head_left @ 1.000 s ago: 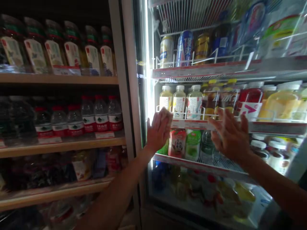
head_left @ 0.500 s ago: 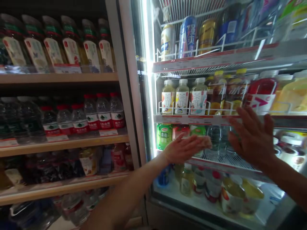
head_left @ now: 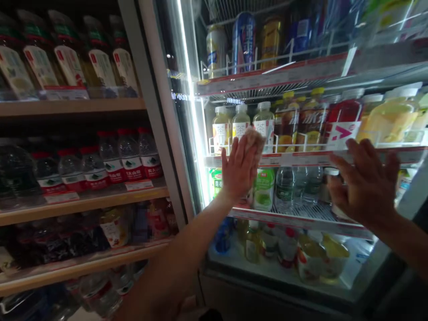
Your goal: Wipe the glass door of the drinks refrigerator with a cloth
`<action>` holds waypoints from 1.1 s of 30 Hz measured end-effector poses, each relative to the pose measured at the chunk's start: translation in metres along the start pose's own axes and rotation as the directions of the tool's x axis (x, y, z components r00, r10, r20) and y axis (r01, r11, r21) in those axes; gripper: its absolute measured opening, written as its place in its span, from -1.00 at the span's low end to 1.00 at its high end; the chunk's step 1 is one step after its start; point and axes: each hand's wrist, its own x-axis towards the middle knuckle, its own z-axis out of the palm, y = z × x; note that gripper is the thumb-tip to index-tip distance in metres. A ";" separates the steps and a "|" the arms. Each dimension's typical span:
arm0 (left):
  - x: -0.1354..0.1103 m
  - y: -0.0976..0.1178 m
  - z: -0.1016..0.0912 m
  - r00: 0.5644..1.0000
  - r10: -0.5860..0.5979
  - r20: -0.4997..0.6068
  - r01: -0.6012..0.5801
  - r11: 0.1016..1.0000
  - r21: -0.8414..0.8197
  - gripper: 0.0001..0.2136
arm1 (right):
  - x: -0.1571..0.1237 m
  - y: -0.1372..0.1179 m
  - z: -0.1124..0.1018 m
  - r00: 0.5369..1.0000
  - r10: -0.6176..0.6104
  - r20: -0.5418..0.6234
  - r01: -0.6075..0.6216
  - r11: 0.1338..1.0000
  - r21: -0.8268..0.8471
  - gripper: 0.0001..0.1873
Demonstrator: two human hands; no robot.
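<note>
My left hand (head_left: 236, 176) is raised in front of the lit drinks fridge, palm turned to the glass door. Pressed beneath its fingers is a crumpled pale cloth (head_left: 256, 139), which covers part of the white-capped tea bottles (head_left: 221, 127) behind the glass. Over to the right, my right hand (head_left: 366, 187) has its fingers spread and holds nothing. It is just below the shelf edge with the red-drink bottle (head_left: 344, 116); whether its fingertips touch the glass I cannot tell.
Cans (head_left: 244, 42) fill the fridge's upper shelf, water bottles (head_left: 285, 189) and green drink bottles (head_left: 263, 189) a lower one. At the left, a wooden shelf unit (head_left: 110, 104) carries rows of red-capped water bottles (head_left: 130, 158). A grey upright (head_left: 152, 111) separates it from the fridge.
My left hand has swung up and left with the cloth, its fingers now pointing upward. My right hand stays spread, a little farther right and lower over the shelves. The view has shifted right.
</note>
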 end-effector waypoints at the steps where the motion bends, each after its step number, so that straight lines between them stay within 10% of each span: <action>1: 0.002 0.002 0.000 1.000 0.006 -0.014 -0.006 1.000 -0.004 -0.49 | -0.001 0.002 0.000 1.000 -0.012 0.001 0.012 1.000 -0.012 -0.38; 5: 0.005 0.016 0.003 0.905 0.422 0.050 -0.420 0.906 -0.047 -0.50 | -0.005 0.008 0.000 0.999 -0.035 0.012 0.036 0.998 -0.055 -0.40; 11: 0.019 0.044 0.007 0.991 0.124 -0.047 -0.123 0.992 0.018 -0.50 | -0.014 0.024 -0.010 0.999 -0.048 -0.026 0.045 0.992 -0.119 -0.33; 16: 0.032 0.080 0.012 0.788 0.612 -0.066 -0.613 0.790 0.005 -0.51 | -0.028 0.042 -0.028 1.000 -0.024 0.013 0.026 0.973 -0.230 -0.37; 21: 0.061 0.110 0.016 0.898 0.436 -0.056 -0.439 0.898 -0.040 -0.45 | -0.044 0.066 -0.054 0.999 0.027 -0.024 -0.033 0.946 -0.322 -0.40; 27: 0.022 0.141 0.029 0.613 0.789 0.040 -0.781 0.613 -0.119 -0.47 | -0.076 0.077 -0.081 0.994 0.080 0.072 -0.049 0.930 -0.363 -0.38; 31: 0.027 0.144 0.030 0.776 0.631 0.014 -0.627 0.773 -0.094 -0.43 | -0.093 0.075 -0.084 0.984 0.119 0.129 -0.061 0.921 -0.384 -0.34; 33: 0.025 0.149 0.031 0.785 0.619 0.015 -0.615 0.782 -0.100 -0.44 | -0.101 0.072 -0.081 0.980 0.131 0.151 -0.061 0.916 -0.396 -0.34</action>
